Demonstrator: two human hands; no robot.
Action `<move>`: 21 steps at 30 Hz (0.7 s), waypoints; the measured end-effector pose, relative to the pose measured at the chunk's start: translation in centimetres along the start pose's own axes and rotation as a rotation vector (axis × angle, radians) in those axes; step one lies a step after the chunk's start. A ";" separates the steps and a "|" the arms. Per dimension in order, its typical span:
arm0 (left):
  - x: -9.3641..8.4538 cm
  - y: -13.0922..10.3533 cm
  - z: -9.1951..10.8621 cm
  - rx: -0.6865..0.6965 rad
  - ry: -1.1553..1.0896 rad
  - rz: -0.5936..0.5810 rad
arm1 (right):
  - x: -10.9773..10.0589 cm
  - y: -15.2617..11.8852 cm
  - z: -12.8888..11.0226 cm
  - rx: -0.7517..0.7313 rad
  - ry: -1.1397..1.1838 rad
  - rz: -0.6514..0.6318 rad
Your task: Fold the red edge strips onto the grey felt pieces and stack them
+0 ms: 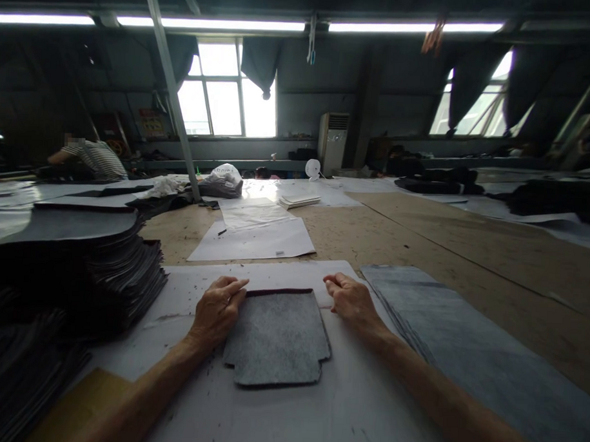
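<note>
A grey fabric piece (279, 336) with notched lower corners and a dark folded top edge lies flat on white paper (356, 403) in front of me. At its upper left corner, my left hand (219, 308) is closed, thumb and forefinger pinching the edge. My right hand (349, 301) hovers just off the upper right corner, apart from the piece. Its fingers are pinched together; whatever they may hold is too small to make out.
Tall stacks of dark fabric pieces (123, 273) rise on the left. Grey sheets (469, 337) lie in a pile on the right. Beyond are loose white papers (255, 239), a slanted metal pole (171, 81) and a small white fan (313, 169). A person in stripes (101, 159) bends far left.
</note>
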State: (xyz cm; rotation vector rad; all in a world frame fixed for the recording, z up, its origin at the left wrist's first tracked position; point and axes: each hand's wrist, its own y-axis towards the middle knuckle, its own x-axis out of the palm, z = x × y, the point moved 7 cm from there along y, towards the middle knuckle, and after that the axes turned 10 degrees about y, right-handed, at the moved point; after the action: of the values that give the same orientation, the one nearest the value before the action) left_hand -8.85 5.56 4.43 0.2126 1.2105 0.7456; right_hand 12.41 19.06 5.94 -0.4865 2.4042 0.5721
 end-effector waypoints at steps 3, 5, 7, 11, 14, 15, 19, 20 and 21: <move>-1.1 -0.3 0.0 -0.018 -0.015 0.093 | -3.4 -3.4 0.1 -0.019 0.009 -0.032; -2.0 -0.8 0.3 -0.019 -0.045 0.140 | -6.2 -6.4 0.7 -0.013 -0.028 -0.044; -2.8 -1.4 0.8 0.001 -0.089 0.165 | -9.1 -9.6 1.9 0.019 -0.101 -0.032; -3.6 -2.6 2.4 0.068 -0.073 0.192 | -13.6 -15.0 4.6 0.115 -0.255 0.048; -2.6 -3.9 5.0 0.129 -0.074 0.079 | -15.0 -16.8 6.1 0.145 -0.302 0.093; -2.3 -4.6 6.4 0.188 -0.097 0.041 | -15.1 -16.9 6.3 0.145 -0.306 0.101; -1.2 -8.0 13.9 0.490 -0.211 -0.095 | -15.0 -16.5 6.9 0.135 -0.296 0.111; -0.9 -8.8 15.6 0.551 -0.243 -0.127 | -15.0 -16.3 7.0 0.129 -0.293 0.106; -0.6 -9.6 17.2 0.603 -0.276 -0.154 | -14.9 -16.1 7.2 0.119 -0.292 0.099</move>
State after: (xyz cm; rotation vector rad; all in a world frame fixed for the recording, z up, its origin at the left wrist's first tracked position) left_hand 10.44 2.03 6.16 0.6883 1.1433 0.1897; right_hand 34.47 12.14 5.74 -0.2164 2.1752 0.5009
